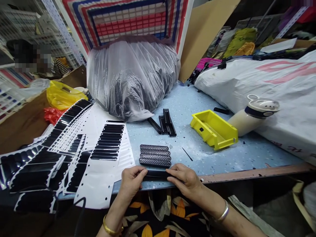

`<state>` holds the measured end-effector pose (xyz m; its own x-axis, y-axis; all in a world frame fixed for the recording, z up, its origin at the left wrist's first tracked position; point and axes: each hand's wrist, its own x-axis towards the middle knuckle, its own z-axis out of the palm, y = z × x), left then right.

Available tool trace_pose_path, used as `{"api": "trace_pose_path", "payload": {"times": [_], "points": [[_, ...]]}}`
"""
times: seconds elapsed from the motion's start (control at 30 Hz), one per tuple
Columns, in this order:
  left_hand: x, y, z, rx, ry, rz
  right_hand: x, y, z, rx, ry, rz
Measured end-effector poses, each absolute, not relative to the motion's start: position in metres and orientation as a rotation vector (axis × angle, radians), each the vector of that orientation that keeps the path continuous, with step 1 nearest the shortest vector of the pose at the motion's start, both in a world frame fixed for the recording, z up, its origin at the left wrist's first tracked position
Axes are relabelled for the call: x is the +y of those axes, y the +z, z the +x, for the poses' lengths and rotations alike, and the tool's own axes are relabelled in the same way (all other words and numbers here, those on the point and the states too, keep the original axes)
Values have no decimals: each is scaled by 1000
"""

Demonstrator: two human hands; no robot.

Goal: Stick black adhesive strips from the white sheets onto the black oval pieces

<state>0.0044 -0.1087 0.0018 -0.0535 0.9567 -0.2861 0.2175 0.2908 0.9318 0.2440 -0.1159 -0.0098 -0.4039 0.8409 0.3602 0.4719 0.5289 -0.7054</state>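
My left hand and my right hand pinch the two ends of a black plastic strip at the near edge of the blue table. Just beyond it lies a row of several black perforated strips, side by side. To my left lie white backing sheets carrying rows of black oval stickers. More black strips lie in a loose pile further back.
A big clear plastic bag of black parts sits at the back centre. A yellow bin and a white bottle lie to the right, against a large white sack. A person sits far left behind a yellow bag.
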Motion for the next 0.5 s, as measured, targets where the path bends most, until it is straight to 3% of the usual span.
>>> {"api": "trace_pose_path", "payload": {"times": [0.5], "points": [[-109, 4, 5, 1510, 880, 1110, -112, -7, 250, -2008, 880, -1130]]}}
